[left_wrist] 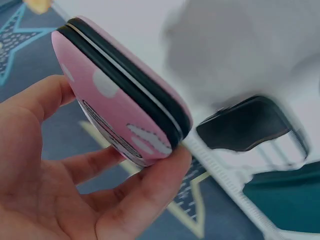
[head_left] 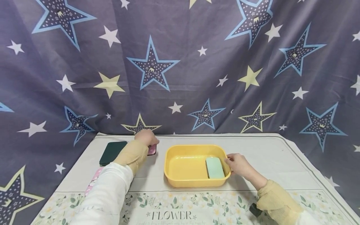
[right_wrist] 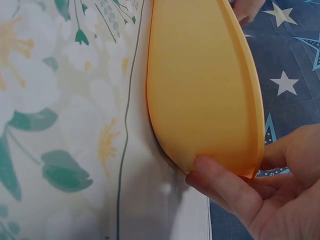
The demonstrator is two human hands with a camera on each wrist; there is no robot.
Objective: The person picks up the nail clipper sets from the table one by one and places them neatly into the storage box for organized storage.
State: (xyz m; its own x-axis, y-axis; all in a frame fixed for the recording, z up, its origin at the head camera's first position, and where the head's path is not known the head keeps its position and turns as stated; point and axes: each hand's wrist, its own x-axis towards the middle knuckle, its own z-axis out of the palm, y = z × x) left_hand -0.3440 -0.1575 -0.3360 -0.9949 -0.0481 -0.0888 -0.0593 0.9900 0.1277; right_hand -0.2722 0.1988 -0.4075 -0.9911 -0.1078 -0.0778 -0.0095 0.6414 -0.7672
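My left hand (head_left: 147, 137) is at the back left of the table. Its thumb and fingers pinch a small pink case (left_wrist: 117, 107) with white spots and a dark band round its edge. In the head view only a corner of this case (head_left: 152, 150) shows below the hand. A yellow plastic basin (head_left: 194, 183) stands right of it, holding a mint-green flat case (head_left: 215, 167) at its right end. My right hand (head_left: 238, 164) grips the basin's right wall, thumb and fingers on either side, as the right wrist view shows (right_wrist: 205, 100).
Left of the left arm lies a dark green flat item (head_left: 111, 153). A pink patterned item (head_left: 94, 181) is partly hidden by the sleeve. The left wrist view shows a black zipped pouch (left_wrist: 245, 125). A star-printed curtain (head_left: 180, 78) hangs behind the table.
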